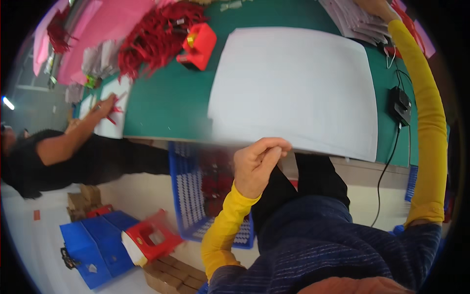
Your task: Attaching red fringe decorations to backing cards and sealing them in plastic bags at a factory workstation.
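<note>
The left hand (259, 164) has its thumb and fingers closed narrowly, near the front edge of the white sheet (293, 88) on the green table (161, 115); I cannot tell if they grip something. The right hand (376, 9) is at the pale stack (353, 22), its fingers unclear.

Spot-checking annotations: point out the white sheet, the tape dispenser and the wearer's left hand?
White sheet (293, 88): head view, middle of its upper face.
Tape dispenser (204, 43): head view, its red body.
Left hand (254, 165): head view, middle of the hand.

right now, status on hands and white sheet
Left hand at near edge of white sheet, grip unclear. Right hand at pale stack. Red tape dispenser left of sheet.
</note>
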`<state>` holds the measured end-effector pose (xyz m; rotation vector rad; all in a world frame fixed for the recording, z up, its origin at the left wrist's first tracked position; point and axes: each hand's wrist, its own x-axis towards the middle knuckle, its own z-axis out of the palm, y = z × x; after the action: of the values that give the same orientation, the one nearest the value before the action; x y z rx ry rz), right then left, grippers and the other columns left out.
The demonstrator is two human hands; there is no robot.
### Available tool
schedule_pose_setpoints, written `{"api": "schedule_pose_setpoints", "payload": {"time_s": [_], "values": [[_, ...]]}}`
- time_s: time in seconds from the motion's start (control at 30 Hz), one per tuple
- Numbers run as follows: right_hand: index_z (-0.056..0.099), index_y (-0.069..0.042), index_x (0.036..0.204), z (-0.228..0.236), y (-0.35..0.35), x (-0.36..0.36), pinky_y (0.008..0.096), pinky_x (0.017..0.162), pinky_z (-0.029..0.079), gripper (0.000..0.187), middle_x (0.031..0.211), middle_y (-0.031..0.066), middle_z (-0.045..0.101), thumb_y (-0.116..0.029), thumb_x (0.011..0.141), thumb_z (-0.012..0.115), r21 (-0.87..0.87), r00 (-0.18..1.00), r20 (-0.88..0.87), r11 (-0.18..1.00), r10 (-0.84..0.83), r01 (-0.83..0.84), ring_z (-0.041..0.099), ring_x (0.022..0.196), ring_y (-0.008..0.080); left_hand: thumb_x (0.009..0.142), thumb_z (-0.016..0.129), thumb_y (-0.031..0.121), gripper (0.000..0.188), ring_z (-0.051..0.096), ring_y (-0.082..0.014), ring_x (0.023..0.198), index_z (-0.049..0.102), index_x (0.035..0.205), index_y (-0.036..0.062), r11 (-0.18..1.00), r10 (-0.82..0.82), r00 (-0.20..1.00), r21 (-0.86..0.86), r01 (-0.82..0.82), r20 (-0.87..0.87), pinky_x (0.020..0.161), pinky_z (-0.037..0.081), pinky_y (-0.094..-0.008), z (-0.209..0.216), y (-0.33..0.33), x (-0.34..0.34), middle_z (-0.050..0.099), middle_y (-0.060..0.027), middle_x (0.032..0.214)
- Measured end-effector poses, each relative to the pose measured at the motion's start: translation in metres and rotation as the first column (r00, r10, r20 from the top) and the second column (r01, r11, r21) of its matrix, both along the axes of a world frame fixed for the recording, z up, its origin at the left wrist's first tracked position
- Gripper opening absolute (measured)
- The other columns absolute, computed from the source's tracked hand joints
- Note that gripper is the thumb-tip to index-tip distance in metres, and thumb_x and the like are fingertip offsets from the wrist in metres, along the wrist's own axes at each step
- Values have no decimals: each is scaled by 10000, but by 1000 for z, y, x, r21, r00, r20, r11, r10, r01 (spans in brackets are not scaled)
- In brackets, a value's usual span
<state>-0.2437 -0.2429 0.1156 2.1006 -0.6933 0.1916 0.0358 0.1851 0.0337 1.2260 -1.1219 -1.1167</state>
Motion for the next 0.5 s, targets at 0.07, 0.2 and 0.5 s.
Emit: {"api": "schedule_pose_setpoints", "payload": {"time_s": [0.07, 0.2, 0.5], "values": [[587, -105, 1082, 4, 8, 18, 407, 828, 456, 326, 1132, 131, 562, -333, 868, 493, -12, 999, 9, 999, 33, -32, 535, 1043, 283, 878, 506, 37, 169, 612, -135, 788, 619, 980, -37, 996, 88, 996, 31, -89, 22, 721, 492, -241, -22, 33, -3, 656, -112, 906], [580, -86, 1106, 20, 46, 47, 402, 860, 448, 336, 1170, 138, 554, -314, 870, 508, -79, 996, 3, 993, 87, -86, 526, 1074, 287, 877, 517, 50, 168, 610, -123, 767, 622, 993, -12, 959, 233, 954, 206, -193, -187, 698, 487, -231, -86, 77, -6, 659, -105, 896], [288, 11, 1358, -59, 292, 239, 422, 1066, 259, 668, 1404, 219, 291, -357, 867, 551, 713, 795, 359, 405, 489, -572, 274, 1304, 382, 838, 596, 93, 96, 543, -69, 630, 625, 814, 5, 789, 551, 834, 343, -509, -32, 561, 410, -195, -176, 122, -8, 622, -48, 737]]}}
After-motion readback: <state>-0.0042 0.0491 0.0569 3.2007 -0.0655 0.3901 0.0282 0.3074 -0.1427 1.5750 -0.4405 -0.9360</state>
